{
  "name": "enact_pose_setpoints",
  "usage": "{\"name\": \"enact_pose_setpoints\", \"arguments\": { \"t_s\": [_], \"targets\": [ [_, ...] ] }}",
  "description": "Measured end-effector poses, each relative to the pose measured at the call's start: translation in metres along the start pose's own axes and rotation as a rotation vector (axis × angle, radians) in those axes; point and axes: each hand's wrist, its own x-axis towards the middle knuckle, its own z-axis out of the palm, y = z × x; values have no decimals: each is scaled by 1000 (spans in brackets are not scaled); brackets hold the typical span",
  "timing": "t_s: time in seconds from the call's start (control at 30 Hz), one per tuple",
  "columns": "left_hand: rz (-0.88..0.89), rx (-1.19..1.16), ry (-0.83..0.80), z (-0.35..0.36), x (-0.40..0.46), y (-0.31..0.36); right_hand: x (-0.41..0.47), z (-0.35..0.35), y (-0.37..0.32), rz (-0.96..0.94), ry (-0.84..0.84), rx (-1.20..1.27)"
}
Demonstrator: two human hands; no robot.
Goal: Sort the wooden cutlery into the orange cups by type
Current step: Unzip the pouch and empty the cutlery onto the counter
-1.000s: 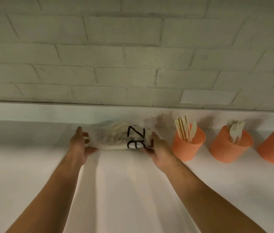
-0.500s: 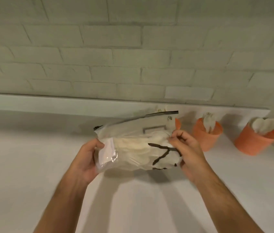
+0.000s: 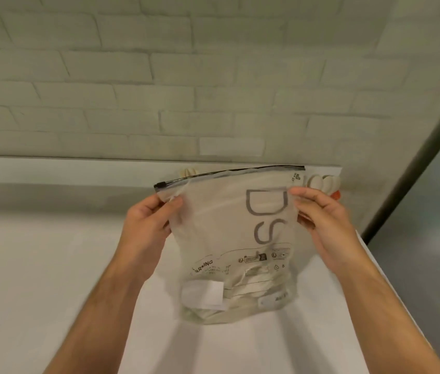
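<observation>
The white table (image 3: 38, 279) runs back to a low ledge under the brick wall (image 3: 132, 90), and its right edge falls away just past my right forearm, beside a grey panel with a dark frame (image 3: 407, 157); to my left the tabletop stretches wide. My left hand (image 3: 148, 230) pinches the upper left side of the plastic bag (image 3: 235, 238), thumb on the front just below the black zip strip (image 3: 227, 171), fingers curled behind. My right hand (image 3: 326, 225) grasps the upper right side the same way, thumb over the front, fingers wrapped round the edge. The bag stands upright between them, frosted and see-through, printed with large grey letters and a warning panel, its zip strip running level along the top. The wooden cutlery (image 3: 246, 287) lies bunched in the bottom of the bag, pale and blurred behind a white label. Behind the bag, spoon bowls (image 3: 324, 183) stick up from an orange cup (image 3: 335, 196) near the ledge, mostly hidden by my right hand.
</observation>
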Motion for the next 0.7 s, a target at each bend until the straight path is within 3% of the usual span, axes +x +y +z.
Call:
{"name": "enact_pose_setpoints", "arguments": {
  "t_s": [0.13,0.27,0.4,0.53,0.7],
  "targets": [
    [5,-180,-6,-1,-12,5,-1,0,-4,-90,58,-71],
    [45,-74,78,-7,-18,8,-2,24,-14,-429,260,-350],
    [123,135,161,-11,-23,17,-14,79,-30,-640,22,-553],
    [178,159,144,-14,-23,26,-18,125,-42,-686,-341,-689],
    [232,272,82,-18,-23,35,-15,148,-49,-650,-474,-739]
  ]
}}
